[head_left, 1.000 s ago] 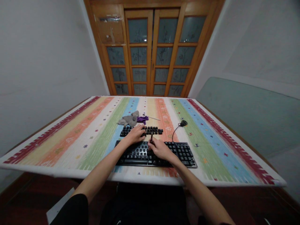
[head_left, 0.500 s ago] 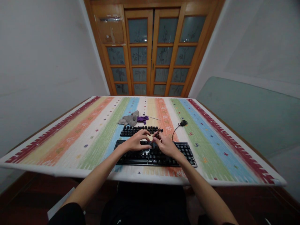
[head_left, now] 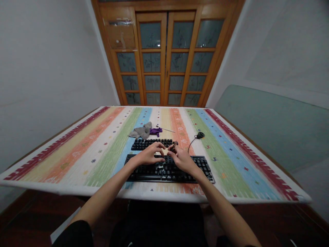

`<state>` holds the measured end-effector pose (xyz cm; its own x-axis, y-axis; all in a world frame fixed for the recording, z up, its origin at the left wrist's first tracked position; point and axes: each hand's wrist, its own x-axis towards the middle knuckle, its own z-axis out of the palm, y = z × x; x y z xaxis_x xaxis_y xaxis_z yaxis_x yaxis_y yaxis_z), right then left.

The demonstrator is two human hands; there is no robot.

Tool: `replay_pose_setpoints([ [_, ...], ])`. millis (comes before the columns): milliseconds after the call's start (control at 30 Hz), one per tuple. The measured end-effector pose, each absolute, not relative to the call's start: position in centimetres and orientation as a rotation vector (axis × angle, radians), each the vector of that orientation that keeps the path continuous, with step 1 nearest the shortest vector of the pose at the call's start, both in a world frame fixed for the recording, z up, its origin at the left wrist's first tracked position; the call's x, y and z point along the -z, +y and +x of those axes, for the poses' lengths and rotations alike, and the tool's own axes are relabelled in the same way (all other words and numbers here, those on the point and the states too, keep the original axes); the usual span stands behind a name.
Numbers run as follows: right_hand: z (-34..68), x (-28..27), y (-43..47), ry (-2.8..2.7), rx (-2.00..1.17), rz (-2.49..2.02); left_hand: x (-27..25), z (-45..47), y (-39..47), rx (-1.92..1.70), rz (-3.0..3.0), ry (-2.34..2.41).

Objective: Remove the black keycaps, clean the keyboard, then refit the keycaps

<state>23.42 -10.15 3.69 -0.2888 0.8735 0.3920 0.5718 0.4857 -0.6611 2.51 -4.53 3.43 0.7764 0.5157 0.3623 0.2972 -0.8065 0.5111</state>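
Observation:
A black keyboard [head_left: 149,177] lies near the table's front edge. Some of its keycaps are off in the upper left part, where bare switches show. Just behind it, loose black keycaps [head_left: 144,144] are laid out in rows. My left hand [head_left: 149,154] rests over the keyboard's upper left part, its thumb and fingers curved and apart with nothing between them. Pinched in the fingers of my right hand [head_left: 183,160], over the upper middle of the keyboard, is a small dark tool [head_left: 173,147]; its exact kind is too small to tell.
Grey cloth [head_left: 141,131] and a crumpled purple cloth [head_left: 155,131] lie behind the keycaps, beside a thin dark rod [head_left: 168,130]. The keyboard's cable [head_left: 199,136] is bundled at the right. A striped tablecloth [head_left: 102,147] covers the table.
Both hands stay almost in place, with the dark tool still in my right fingers. The whole view has shifted very slightly.

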Motion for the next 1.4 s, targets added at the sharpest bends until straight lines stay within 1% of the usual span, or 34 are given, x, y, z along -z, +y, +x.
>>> replay_pose_setpoints([
  [300, 23.7, -3.4, -9.9, -2.002, -0.462, -1.263, -3.6, 3.3, -4.0, -0.692, 2.587, 0.563],
  [500, 24.0, -3.1, -10.2, -1.991, -0.451, -1.288, -3.4, 3.4, -2.5, -0.8, 2.66, 0.735],
  [800, 24.3, -2.9, -12.1, -2.094, -0.556, -1.193, -1.5, 3.8, -0.1, -0.582, 2.934, 0.901],
  [1133, 23.7, -0.9, -12.8, -2.034, -0.58, -1.176, -0.6, 3.8, 0.3, -0.558, 2.987, 0.947],
  [1400, 23.2, -1.0, -13.0, -2.011, -0.568, -1.211, -0.1, 3.6, 0.5, -0.54, 2.994, 0.971],
])
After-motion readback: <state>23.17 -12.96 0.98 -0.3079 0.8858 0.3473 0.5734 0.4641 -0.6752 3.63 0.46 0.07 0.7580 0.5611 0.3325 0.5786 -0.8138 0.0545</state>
